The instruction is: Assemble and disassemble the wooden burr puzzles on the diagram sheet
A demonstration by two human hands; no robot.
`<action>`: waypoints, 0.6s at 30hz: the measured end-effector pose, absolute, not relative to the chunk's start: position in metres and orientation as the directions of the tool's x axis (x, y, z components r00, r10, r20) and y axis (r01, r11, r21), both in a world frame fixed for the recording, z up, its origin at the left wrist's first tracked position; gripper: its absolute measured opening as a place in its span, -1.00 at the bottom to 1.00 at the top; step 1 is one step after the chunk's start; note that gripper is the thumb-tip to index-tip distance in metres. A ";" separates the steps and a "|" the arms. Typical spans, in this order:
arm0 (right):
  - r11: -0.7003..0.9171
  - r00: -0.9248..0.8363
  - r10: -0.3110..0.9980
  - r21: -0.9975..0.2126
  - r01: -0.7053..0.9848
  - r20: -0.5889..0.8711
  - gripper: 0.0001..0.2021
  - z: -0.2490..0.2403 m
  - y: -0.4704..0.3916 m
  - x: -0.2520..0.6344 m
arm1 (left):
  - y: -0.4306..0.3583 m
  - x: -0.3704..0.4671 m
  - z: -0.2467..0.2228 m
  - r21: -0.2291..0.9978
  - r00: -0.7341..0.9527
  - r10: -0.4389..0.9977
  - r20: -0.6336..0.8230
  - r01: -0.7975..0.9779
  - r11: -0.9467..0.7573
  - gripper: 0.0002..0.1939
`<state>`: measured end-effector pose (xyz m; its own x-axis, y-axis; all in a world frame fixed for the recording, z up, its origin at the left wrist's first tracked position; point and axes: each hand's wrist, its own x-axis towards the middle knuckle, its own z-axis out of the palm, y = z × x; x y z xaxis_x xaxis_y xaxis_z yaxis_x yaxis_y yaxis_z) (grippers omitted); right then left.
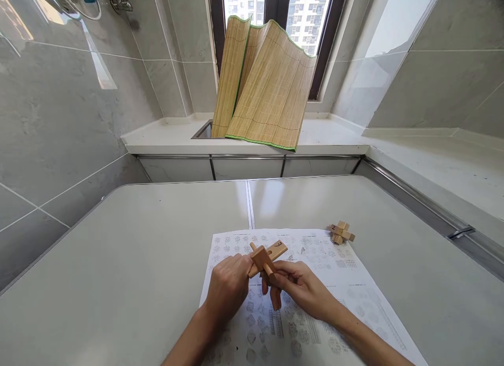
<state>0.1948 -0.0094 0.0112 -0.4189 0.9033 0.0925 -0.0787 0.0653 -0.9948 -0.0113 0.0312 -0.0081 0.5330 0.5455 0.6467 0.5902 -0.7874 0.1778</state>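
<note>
Between my two hands is a wooden interlocking puzzle (261, 259), made of crossed light-brown pieces with a dark mark on one bar. My left hand (230, 282) is closed on its left end. From the right, my right hand (297, 287) pinches the lower right part of the same puzzle, some fingers curled beneath it. Below them lies a large printed sheet (323, 324) covered in small diagrams. A second wooden puzzle (340, 233), assembled into a cross shape, sits at the sheet's upper right corner, apart from my hands.
The sheet rests on a glossy pale table (137, 271) with a seam down its middle. Behind it, a folded bamboo mat (275, 87) leans on a white ledge (169, 137) before a window. Grey tiled walls (71, 119) stand on both sides.
</note>
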 end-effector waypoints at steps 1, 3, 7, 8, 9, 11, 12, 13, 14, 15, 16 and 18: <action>0.049 -0.432 0.898 -0.995 -0.087 0.082 -0.61 0.011 -0.010 0.195 | 0.031 -0.012 -0.008 0.167 0.537 0.536 0.652 0.587 -0.792 -0.72; 0.033 -0.434 0.898 -0.995 -0.096 0.071 -0.62 0.010 -0.009 0.195 | 0.032 -0.012 -0.006 0.142 0.540 0.519 0.662 0.590 -0.795 -0.71; 0.014 -0.403 0.913 -0.994 -0.107 0.057 -0.61 0.008 -0.008 0.194 | 0.034 -0.010 -0.005 0.112 0.526 0.502 0.687 0.606 -0.788 -0.71; -0.005 -0.408 0.912 -0.993 -0.117 0.043 -0.60 0.008 -0.008 0.194 | 0.034 -0.009 -0.005 0.116 0.524 0.502 0.689 0.603 -0.789 -0.72; -0.030 -0.419 0.908 -0.991 -0.131 0.028 -0.60 0.009 -0.008 0.194 | 0.033 -0.008 -0.005 0.124 0.524 0.503 0.687 0.598 -0.792 -0.72; -0.071 -0.440 0.898 -0.984 -0.160 0.007 -0.59 0.010 -0.008 0.195 | 0.033 -0.007 -0.005 0.136 0.524 0.503 0.687 0.588 -0.797 -0.73; -0.081 -0.447 0.895 -0.982 -0.170 0.004 -0.59 0.010 -0.008 0.195 | 0.032 -0.007 -0.006 0.141 0.523 0.503 0.688 0.584 -0.799 -0.73; -0.083 -0.451 0.892 -0.981 -0.173 0.004 -0.59 0.010 -0.007 0.195 | 0.032 -0.007 -0.007 0.146 0.525 0.504 0.686 0.580 -0.802 -0.73; -0.084 -0.455 0.891 -0.982 -0.169 0.002 -0.59 0.010 -0.007 0.196 | 0.031 -0.008 -0.008 0.156 0.526 0.507 0.682 0.573 -0.804 -0.74; -0.085 -0.458 0.889 -0.983 -0.164 0.000 -0.59 0.010 -0.007 0.196 | 0.031 -0.008 -0.009 0.172 0.529 0.513 0.676 0.564 -0.808 -0.74; -0.087 -0.463 0.886 -0.983 -0.159 -0.004 -0.59 0.009 -0.006 0.197 | 0.031 -0.008 -0.010 0.193 0.535 0.520 0.666 0.550 -0.812 -0.75; -0.077 -0.454 0.891 -0.987 -0.141 -0.004 -0.60 0.007 -0.005 0.199 | 0.029 -0.007 -0.011 0.238 0.559 0.532 0.635 0.514 -0.824 -0.76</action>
